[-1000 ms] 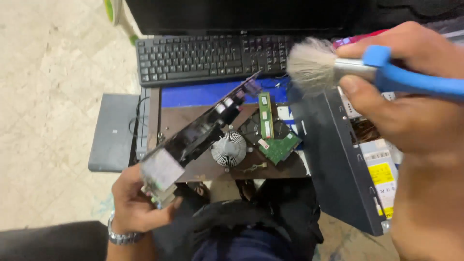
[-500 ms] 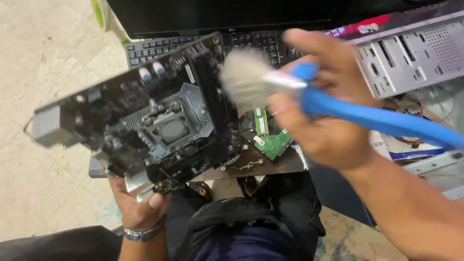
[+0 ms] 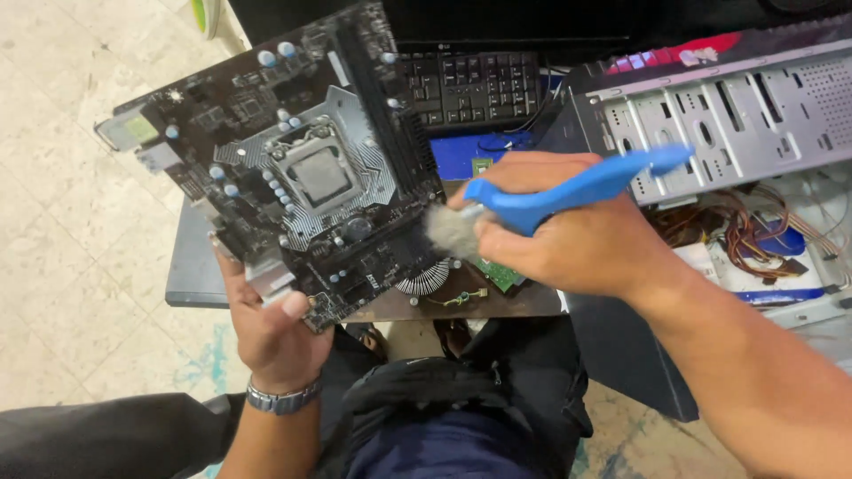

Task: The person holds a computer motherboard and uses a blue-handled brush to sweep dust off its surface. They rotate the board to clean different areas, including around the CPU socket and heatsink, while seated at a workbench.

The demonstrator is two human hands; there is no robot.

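Presently the step in hand is judged to be dusting. The left hand (image 3: pixel 271 333) grips the near edge of the black motherboard (image 3: pixel 284 168), held raised and tilted at left. The right hand (image 3: pixel 555 235) is closed around the blue-handled brush (image 3: pixel 568 186), bristles touching the board's right edge. The next move likely calls for light strokes across the socket area (image 3: pixel 319 173).

Bare forearms, no sleeves — a silver metal-link wristband (image 3: pixel 282 398), perhaps a watch, on the left wrist; dark trousers (image 3: pixel 461 417).
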